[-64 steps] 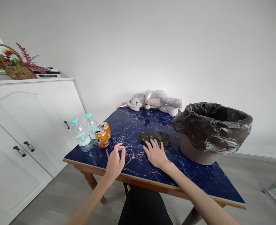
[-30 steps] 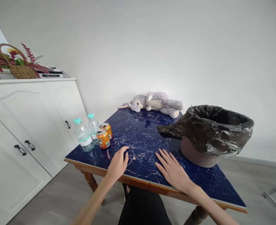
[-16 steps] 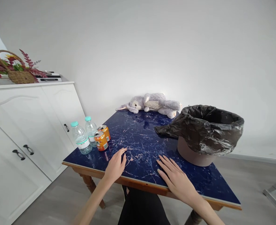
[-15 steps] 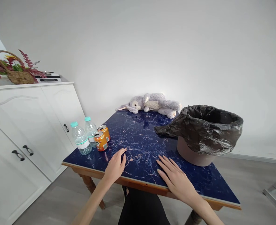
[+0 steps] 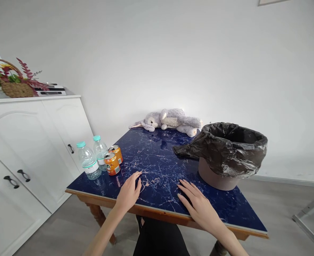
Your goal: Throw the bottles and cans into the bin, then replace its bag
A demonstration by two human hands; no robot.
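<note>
My left hand (image 5: 129, 191) rests at the front edge of the blue marble-patterned table (image 5: 154, 156), fingers loosely extended and holding nothing. To its left stand two orange cans (image 5: 112, 164) with open tops. Behind and left of them are two clear plastic bottles (image 5: 90, 163) with turquoise caps, both upright. My right hand (image 5: 196, 204) lies flat on the table with its fingers out, also holding nothing. Nearest to it, on the right, is a brownish bin (image 5: 218, 180) lined with a black plastic bag (image 5: 234, 160). The inside of the bin is dark.
A grey plush rabbit (image 5: 170, 120) lies on its side at the table's far edge, by the wall. White cabinets (image 5: 34, 142) stand at the left, topped by a wicker basket (image 5: 17, 89) of artificial flowers. A metal frame (image 5: 310, 220) is on the floor at right.
The view has shifted slightly, so everything sits a little further left and lower. Both hands stay in place on the table, and the objects have not moved.
</note>
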